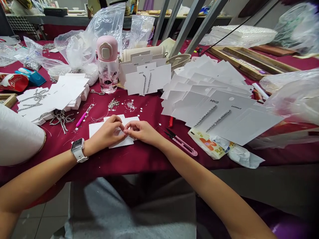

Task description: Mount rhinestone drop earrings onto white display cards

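Left hand (107,133) and right hand (141,131) meet over a white card (95,128) on the worktop (149,156) — each grip pinched narrow, contents too small to tell; card looks bare; finished cards (224,109) piled right; loose chains (61,119) left.

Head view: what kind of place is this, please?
Probably a jewellery-packing workbench: stacks of white MNG cards, some carrying earrings, loose chains, and snips. The left hand and right hand meet over a card.

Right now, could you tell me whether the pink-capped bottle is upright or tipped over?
Upright: the bottle stands on its base on the red cloth, pink cap on top.
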